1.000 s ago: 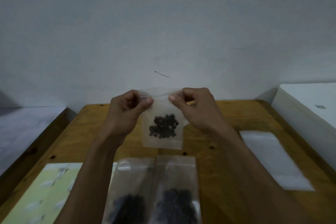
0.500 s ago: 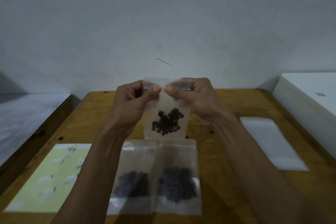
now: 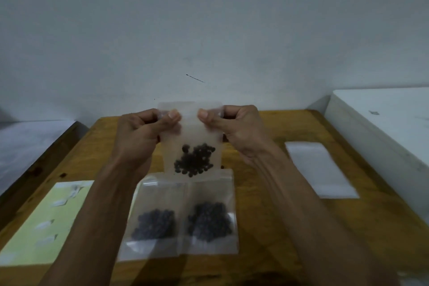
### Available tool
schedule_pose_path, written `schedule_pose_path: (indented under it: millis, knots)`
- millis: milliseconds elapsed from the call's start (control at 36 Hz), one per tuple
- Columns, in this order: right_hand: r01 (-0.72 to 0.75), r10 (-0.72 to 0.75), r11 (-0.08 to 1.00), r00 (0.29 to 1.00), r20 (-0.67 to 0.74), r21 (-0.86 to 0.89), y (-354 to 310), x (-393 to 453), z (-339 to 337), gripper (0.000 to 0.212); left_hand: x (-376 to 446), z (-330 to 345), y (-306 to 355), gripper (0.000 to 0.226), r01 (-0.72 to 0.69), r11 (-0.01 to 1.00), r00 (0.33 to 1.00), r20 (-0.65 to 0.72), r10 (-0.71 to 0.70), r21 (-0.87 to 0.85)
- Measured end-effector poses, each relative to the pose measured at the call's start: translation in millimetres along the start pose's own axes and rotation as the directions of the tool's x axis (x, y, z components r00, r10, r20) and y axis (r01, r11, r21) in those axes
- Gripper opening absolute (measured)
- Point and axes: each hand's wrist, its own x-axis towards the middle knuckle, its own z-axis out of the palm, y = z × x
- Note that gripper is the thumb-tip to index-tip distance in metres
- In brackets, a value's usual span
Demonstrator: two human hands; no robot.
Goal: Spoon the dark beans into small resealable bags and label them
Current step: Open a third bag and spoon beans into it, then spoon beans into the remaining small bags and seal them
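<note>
I hold a small clear resealable bag [image 3: 190,137] upright above the wooden table [image 3: 267,227]. Dark beans [image 3: 193,160] lie heaped in its bottom. My left hand [image 3: 139,134] pinches the bag's top edge on the left between thumb and fingers. My right hand [image 3: 234,129] pinches the same edge on the right, thumbs a little apart. Below, two more clear bags lie flat side by side, the left bag [image 3: 152,218] and the right bag [image 3: 210,213], each with a dark heap of beans.
A pale green label sheet [image 3: 44,225] with several white stickers lies at the front left. A stack of white empty bags [image 3: 320,169] lies to the right. A white box [image 3: 385,130] stands past the table's right edge, and the wall is close behind.
The view has tilted down, showing the two flat bags fully. My thumbs have slid apart along the held bag's top edge, and its beans have shifted.
</note>
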Motion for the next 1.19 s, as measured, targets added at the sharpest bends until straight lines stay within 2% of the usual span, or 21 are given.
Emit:
schedule_pose_path:
  millis: [83, 167, 222, 278, 333, 417, 500, 611, 750, 806, 889, 944, 1111, 1194]
  knots:
    - [-0.041, 0.041, 0.999, 0.999, 0.014, 0.020, 0, -9, 0, 0.028, -3, -8, 4, 0.019, 0.087, 0.996, 0.995, 0.045, -0.089, 0.026]
    - [-0.100, 0.099, 0.994, 0.995, 0.031, 0.050, 4, -17, 6, 0.022, -11, -17, 5, 0.023, 0.158, 0.985, 0.983, 0.088, -0.163, 0.062]
    - [-0.137, 0.133, 0.986, 0.990, 0.047, 0.097, 9, -19, 13, 0.015, -15, -23, 4, 0.023, 0.186, 0.976, 0.979, 0.064, -0.193, 0.112]
    - [-0.175, 0.169, 0.979, 0.984, 0.057, 0.108, 18, -20, 19, 0.019, -18, -31, 2, 0.022, 0.223, 0.962, 0.972, 0.039, -0.232, 0.159]
    - [-0.212, 0.208, 0.976, 0.976, 0.070, 0.047, 28, -21, 24, 0.027, -22, -40, -1, 0.020, 0.265, 0.941, 0.961, 0.023, -0.276, 0.211]
    - [-0.187, 0.198, 0.961, 0.980, 0.032, -0.205, 45, -24, 32, 0.030, -30, -54, -9, 0.025, 0.348, 0.881, 0.931, -0.012, -0.364, 0.321]
    - [-0.132, 0.152, 0.854, 0.988, -0.002, -0.503, 59, -24, 39, 0.037, -34, -57, -21, 0.022, 0.368, 0.801, 0.919, -0.055, -0.390, 0.473]
    - [-0.077, 0.128, 0.659, 0.992, 0.011, -0.749, 70, -18, 50, 0.033, -33, -66, -39, 0.027, 0.320, 0.686, 0.940, -0.130, -0.314, 0.654]
    - [-0.063, 0.092, 0.454, 0.995, -0.023, -0.889, 77, -12, 63, 0.040, -28, -74, -53, 0.027, 0.248, 0.517, 0.966, -0.166, -0.200, 0.820]
    - [-0.045, 0.080, 0.400, 0.997, -0.014, -0.916, 77, -11, 64, 0.049, -25, -76, -56, 0.034, 0.255, 0.484, 0.965, -0.187, -0.184, 0.837]
    - [-0.035, 0.033, 0.430, 0.999, -0.023, -0.902, 73, -11, 63, 0.055, -21, -77, -58, 0.048, 0.243, 0.486, 0.970, -0.200, -0.139, 0.839]
    - [-0.035, 0.008, 0.480, 0.999, -0.035, -0.877, 68, -10, 58, 0.049, -19, -75, -57, 0.046, 0.211, 0.496, 0.977, -0.190, -0.093, 0.842]
    - [-0.057, -0.030, 0.609, 0.995, -0.095, -0.791, 44, -7, 22, 0.033, -11, -50, -48, 0.033, 0.069, 0.608, 0.994, -0.103, 0.021, 0.791]
    - [-0.104, -0.047, 0.612, 0.985, -0.167, -0.784, 36, -6, -6, 0.023, -4, -23, -42, 0.028, -0.009, 0.639, 0.998, -0.038, 0.059, 0.769]
